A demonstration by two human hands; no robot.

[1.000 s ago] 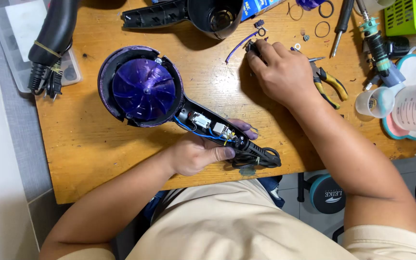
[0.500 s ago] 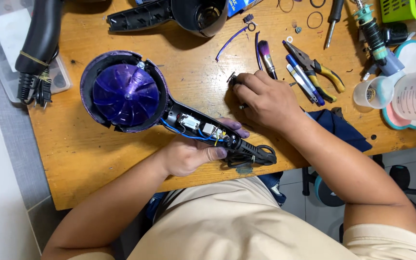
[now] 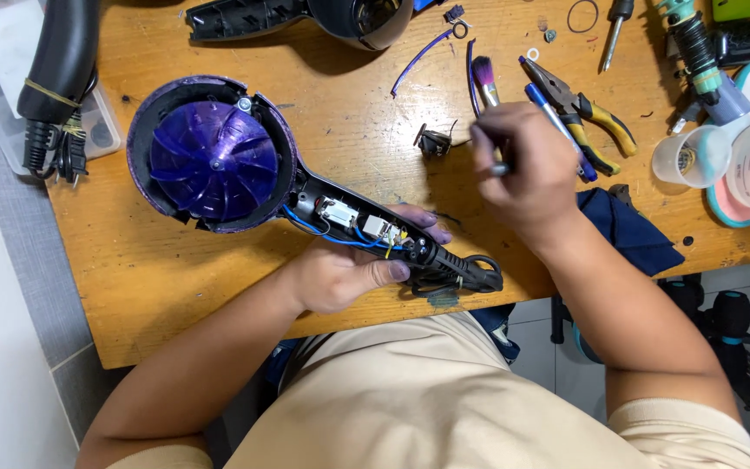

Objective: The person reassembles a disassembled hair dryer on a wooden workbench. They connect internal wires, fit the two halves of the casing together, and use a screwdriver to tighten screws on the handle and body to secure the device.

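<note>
Setting: A person in a beige shirt works over a worn wooden table (image 3: 219,295), seen from a head camera looking down.

Left hand: The left hand (image 3: 345,274) is curled under the handle of an opened purple hair dryer (image 3: 305,187), thumb below and fingertips showing on the far side, pinning it against the table near the front edge.

Hair dryer: Its cover is off, baring a violet plastic fan (image 3: 208,159) in the round housing and small white switches with blue wires (image 3: 353,227) along the handle. The black cord end points right.

Right hand: The right hand (image 3: 523,174) is raised above the table, fingers closed round a slim grey tool (image 3: 496,165); blur hides what kind.

Nearby: A small black part (image 3: 432,141) lies just left of that hand. A purple-bristled brush (image 3: 485,80), a blue pen (image 3: 557,126) and yellow-handled pliers (image 3: 583,113) lie just behind it. A dark blue cloth (image 3: 631,230) lies beside the right wrist.

Far edge: A black dryer shell (image 3: 305,17) rests at the far edge of the table.
</note>
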